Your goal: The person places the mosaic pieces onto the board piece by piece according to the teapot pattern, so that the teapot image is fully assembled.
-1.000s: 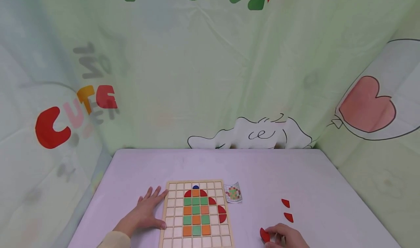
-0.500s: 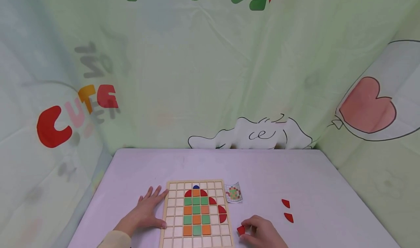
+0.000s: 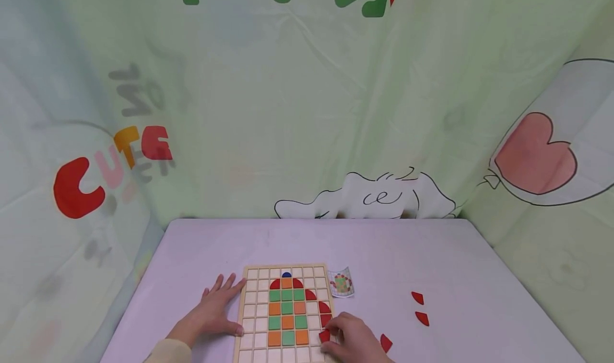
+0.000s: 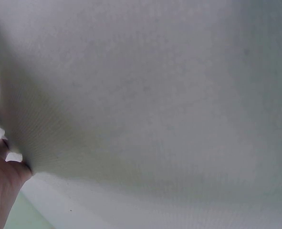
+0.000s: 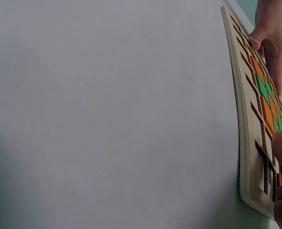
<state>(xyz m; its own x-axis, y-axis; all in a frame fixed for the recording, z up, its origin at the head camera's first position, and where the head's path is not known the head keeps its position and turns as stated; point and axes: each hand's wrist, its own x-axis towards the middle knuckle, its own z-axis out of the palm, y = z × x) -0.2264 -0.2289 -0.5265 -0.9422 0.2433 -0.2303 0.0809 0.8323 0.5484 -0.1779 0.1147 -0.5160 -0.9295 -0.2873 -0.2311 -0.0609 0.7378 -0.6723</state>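
A wooden grid board point(image 3: 254, 355) lies on the table, holding orange and green square tiles point(image 3: 287, 308), a blue piece point(image 3: 286, 274) near its top, and several red rounded tiles point(image 3: 324, 306). My left hand point(image 3: 211, 312) rests at the board's left edge, fingers spread, thumb touching the frame. With thumb and fingers my right hand point(image 3: 357, 341) pinches a red tile point(image 3: 324, 336) over the right-hand column, just below the red tiles there. Fingers hide part of that tile, so whether it sits in its cell I cannot tell. The right wrist view shows the board point(image 5: 245, 157) edge-on.
Right of the board lie three loose red quarter-round tiles, among them a near tile point(image 3: 386, 343) and a far tile point(image 3: 418, 297). A small printed picture card point(image 3: 341, 282) sits beside the board's upper right. Printed curtains point(image 3: 307, 112) surround the table point(image 3: 384, 245).
My right hand has moved left from the table onto the board's right side, carrying a red tile. A loose red tile now shows where it was. My left hand stays put.
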